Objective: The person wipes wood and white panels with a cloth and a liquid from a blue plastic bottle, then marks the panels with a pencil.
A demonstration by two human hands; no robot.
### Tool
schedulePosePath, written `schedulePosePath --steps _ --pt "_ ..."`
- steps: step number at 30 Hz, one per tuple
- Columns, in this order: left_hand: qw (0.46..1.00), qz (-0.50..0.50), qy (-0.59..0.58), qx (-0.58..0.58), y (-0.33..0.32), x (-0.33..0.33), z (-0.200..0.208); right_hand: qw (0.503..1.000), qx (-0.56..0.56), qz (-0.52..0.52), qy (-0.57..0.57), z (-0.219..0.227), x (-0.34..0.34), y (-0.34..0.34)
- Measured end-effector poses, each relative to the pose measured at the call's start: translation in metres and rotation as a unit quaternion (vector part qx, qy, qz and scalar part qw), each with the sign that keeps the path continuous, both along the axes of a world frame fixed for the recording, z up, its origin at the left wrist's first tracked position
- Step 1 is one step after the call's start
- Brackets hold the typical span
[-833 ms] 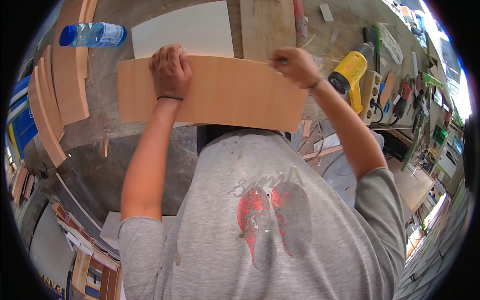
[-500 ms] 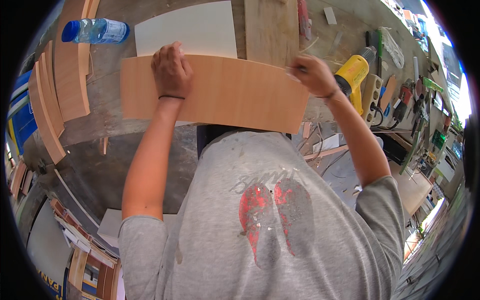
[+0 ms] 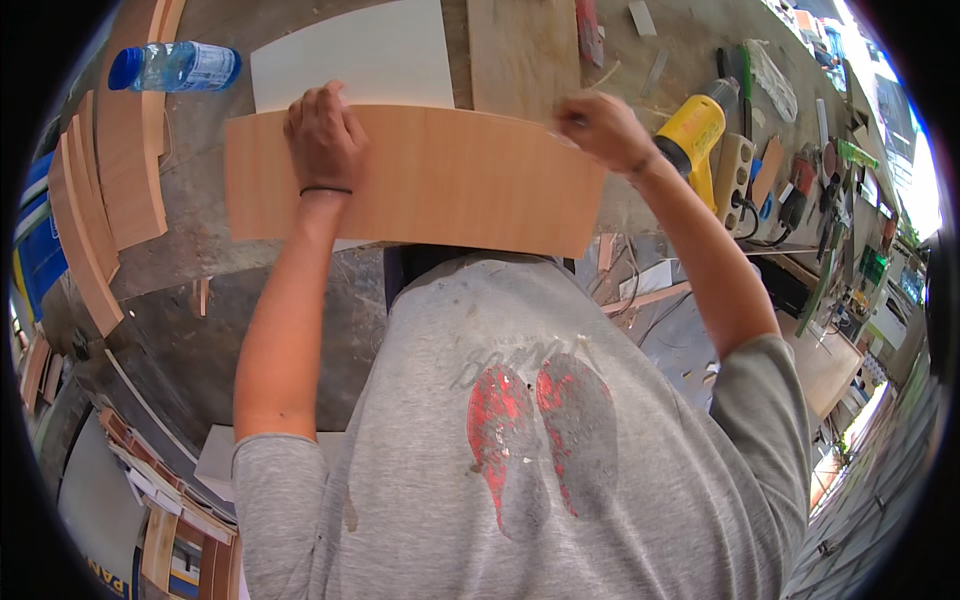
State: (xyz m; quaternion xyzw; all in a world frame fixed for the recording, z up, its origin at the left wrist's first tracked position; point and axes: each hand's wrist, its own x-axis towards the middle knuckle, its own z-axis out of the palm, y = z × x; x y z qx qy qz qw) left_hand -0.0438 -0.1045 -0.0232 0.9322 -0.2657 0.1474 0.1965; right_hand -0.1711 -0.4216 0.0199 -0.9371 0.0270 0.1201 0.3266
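A wide, light-brown wood-grain board (image 3: 460,180) with a curved far edge lies at the near side of the workbench, in front of my body. My left hand (image 3: 328,140) presses on it left of the middle, its fingers curled over the far edge. At the far edge toward the right end, my right hand (image 3: 608,130) is closed and slightly blurred. Something small and dark shows at its fingers, but I cannot make out what it is. Beyond the board lie a white panel (image 3: 350,55) with a curved edge and a bare wooden plank (image 3: 525,60).
A blue-capped water bottle (image 3: 185,67) lies at the far left, near curved wooden strips (image 3: 128,170). To the right are a yellow heat gun (image 3: 697,128), a power strip (image 3: 735,172) and several tools. A red-handled tool (image 3: 589,32) lies past the plank.
The whole view has shifted slightly. My right hand has moved a little left along the board's far edge; my left hand keeps its place on the board.
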Motion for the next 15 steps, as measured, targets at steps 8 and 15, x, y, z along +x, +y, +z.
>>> schedulePosePath --steps 8,15 --pt "1.000 0.000 -0.016 -0.002 0.003 0.002 -0.003 0.999 -0.015 0.024 0.029 0.004 -0.009 -0.017" --pt "1.000 0.000 -0.009 -0.013 0.008 0.002 -0.005 0.998 -0.033 0.047 -0.013 0.000 0.017 0.021"
